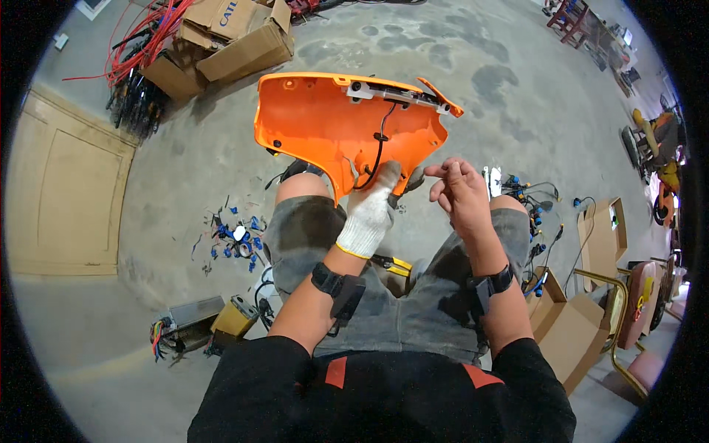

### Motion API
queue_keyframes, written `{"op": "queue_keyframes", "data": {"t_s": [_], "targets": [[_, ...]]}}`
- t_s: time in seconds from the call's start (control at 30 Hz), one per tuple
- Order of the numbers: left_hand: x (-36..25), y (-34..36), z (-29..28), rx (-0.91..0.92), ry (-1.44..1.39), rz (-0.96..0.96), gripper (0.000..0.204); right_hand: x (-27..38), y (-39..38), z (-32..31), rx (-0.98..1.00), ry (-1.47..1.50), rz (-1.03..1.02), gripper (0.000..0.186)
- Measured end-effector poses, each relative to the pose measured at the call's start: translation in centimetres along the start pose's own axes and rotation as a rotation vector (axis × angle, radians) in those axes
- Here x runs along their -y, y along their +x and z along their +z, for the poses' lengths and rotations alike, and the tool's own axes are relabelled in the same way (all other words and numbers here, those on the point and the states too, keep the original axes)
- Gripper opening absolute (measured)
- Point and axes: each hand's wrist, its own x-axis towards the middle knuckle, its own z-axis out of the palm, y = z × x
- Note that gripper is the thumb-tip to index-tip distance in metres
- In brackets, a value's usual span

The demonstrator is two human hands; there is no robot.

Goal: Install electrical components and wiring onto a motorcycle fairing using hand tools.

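Note:
My left hand [369, 214], in a white knitted glove with grey fingertips, grips the narrow lower neck of an orange plastic vehicle cover [317, 111]. Its hollow inner side faces me, raised above my knees. A light strip [391, 94] is fixed along the cover's upper edge. From it a dark cable [380, 151] runs down the inside to the gloved hand. Bare and just right of the neck, my right hand [461, 192] is apart from the cover. Its fingers are curled toward the thumb; anything small between them is hidden.
Yellow-and-black pliers [395, 266] lie between my thighs. Blue connectors [240, 232] are scattered on the floor at left, with wiring [535, 221] at right. Open cardboard boxes [247, 48] stand far left, another carton [569, 332] near right beside a metal-framed chair [624, 317].

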Motion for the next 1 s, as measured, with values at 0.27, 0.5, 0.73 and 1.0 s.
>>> {"op": "queue_keyframes", "data": {"t_s": [0.27, 0.5, 0.73, 1.0], "targets": [[-0.6, 0.0, 1.0, 0.060, -0.024, -0.027, 0.032, -1.0, -0.3, -0.3, 0.033, -0.203, -0.294, 0.014], [-0.1, -0.2, -0.6, -0.013, -0.066, -0.324, 0.032, -1.1, -1.2, 1.4, 0.025, -0.448, -0.401, 0.017], [-1.3, -0.5, 1.3, 0.119, -0.031, -0.169, 0.039, -1.3, -1.1, 1.4, -0.025, -0.398, -0.393, 0.017], [-0.9, -0.3, 0.7, 0.192, -0.060, -0.195, 0.041, -0.7, -1.5, 2.0, 0.040, -0.387, -0.218, 0.020]]}}
